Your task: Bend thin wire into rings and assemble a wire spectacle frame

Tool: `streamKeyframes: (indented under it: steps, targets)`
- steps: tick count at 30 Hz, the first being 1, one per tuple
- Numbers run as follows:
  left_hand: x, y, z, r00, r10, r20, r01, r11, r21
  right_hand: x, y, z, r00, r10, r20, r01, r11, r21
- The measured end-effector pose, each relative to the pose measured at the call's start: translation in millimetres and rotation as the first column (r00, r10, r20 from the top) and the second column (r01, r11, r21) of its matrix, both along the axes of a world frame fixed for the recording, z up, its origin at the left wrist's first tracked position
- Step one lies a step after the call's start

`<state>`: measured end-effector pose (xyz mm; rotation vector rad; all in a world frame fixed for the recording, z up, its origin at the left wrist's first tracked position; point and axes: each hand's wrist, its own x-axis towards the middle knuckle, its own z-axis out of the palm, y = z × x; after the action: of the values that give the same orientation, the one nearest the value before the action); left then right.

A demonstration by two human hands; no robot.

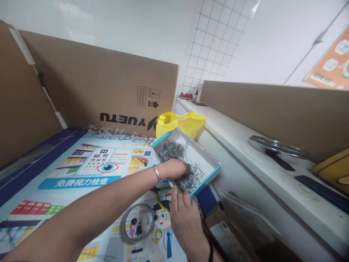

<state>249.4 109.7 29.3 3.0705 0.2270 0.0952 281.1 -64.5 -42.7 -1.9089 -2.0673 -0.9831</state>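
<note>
A shallow white box with turquoise edges (pixel 205 159) sits tilted on the printed mat (pixel 133 145). Inside lie two heaps of thin, silvery wire-like pieces, a far heap (pixel 171 150) and a near heap (pixel 194 176). My left hand (pixel 176 169), a silver bangle at its wrist, reaches over the box's left side into the near heap. Its fingers are curled down, and their tips are hidden among the pieces. At the near edge of the box, my right hand (pixel 187 218) has its fingers together and bent over the rim, gripping it.
Behind the box is a yellow bag (pixel 181 123). Cardboard panels (pixel 109 80) stand at the back and left. A round clear container (pixel 139 222) lies near my left forearm. To the right runs a white ledge (pixel 245 153) with a round metal-rimmed object (pixel 278 145). Loose pieces (pixel 117 131) line the back.
</note>
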Motion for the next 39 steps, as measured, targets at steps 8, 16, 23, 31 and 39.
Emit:
streamKeyframes:
  steps: [8, 16, 23, 31, 39]
  targets:
    - [7, 14, 12.8, 0.998, 0.064, 0.016, -0.057, 0.961, -0.271, 0, 0, -0.4, 1.000, -0.004, -0.009, 0.004, 1.000, -0.001]
    - [7, 17, 15.9, 0.998, 0.061, 0.029, -0.038, 0.854, -0.518, 1, 1, -0.3, 1.000, -0.005, 0.008, 0.005, 1.000, 0.001]
    - [6, 17, 14.2, 0.997, 0.076, 0.034, -0.038, 0.782, -0.622, 0, -1, -0.5, 1.000, 0.011, 0.001, -0.011, 1.000, 0.010]
    - [5, 16, 6.1, 0.997, 0.081, 0.008, -0.048, 0.669, -0.742, 0, 0, 0.2, 1.000, 0.005, -0.004, -0.005, 1.000, -0.008]
    - [10, 13, 1.1, 0.981, 0.195, -0.011, -0.118, 0.546, -0.829, 0, -1, -0.6, 1.000, 0.006, -0.018, -0.006, 1.000, 0.007]
